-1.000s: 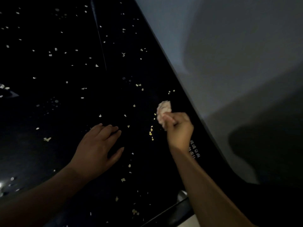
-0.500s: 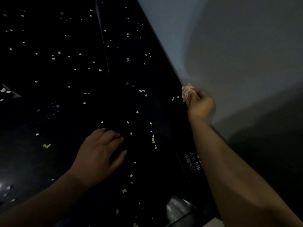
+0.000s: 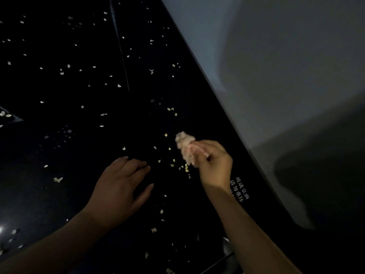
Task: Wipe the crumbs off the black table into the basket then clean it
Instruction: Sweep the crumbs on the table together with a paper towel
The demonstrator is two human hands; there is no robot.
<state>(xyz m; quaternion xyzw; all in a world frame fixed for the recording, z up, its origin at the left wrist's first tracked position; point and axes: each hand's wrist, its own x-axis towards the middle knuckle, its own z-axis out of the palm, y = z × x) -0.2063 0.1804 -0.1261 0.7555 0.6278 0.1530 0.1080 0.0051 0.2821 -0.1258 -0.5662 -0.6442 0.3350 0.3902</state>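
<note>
The glossy black table (image 3: 83, 147) fills the left and middle of the view and is strewn with pale crumbs (image 3: 172, 165). My right hand (image 3: 214, 165) is closed on a crumpled pale tissue (image 3: 184, 148), which touches the table just right of a small cluster of crumbs. My left hand (image 3: 120, 186) lies flat on the table to the left of that cluster, palm down, fingers spread, holding nothing. No basket is in view.
A grey wall (image 3: 276, 76) runs along the table's right edge, diagonally from top centre to bottom right. White printed characters (image 3: 240, 188) sit on the table by my right wrist. A thin seam line (image 3: 121, 52) crosses the table's far part.
My right hand with the tissue went out to the table's edge by the wall, then came back left and toward me beside the crumb cluster. My left hand stayed put.
</note>
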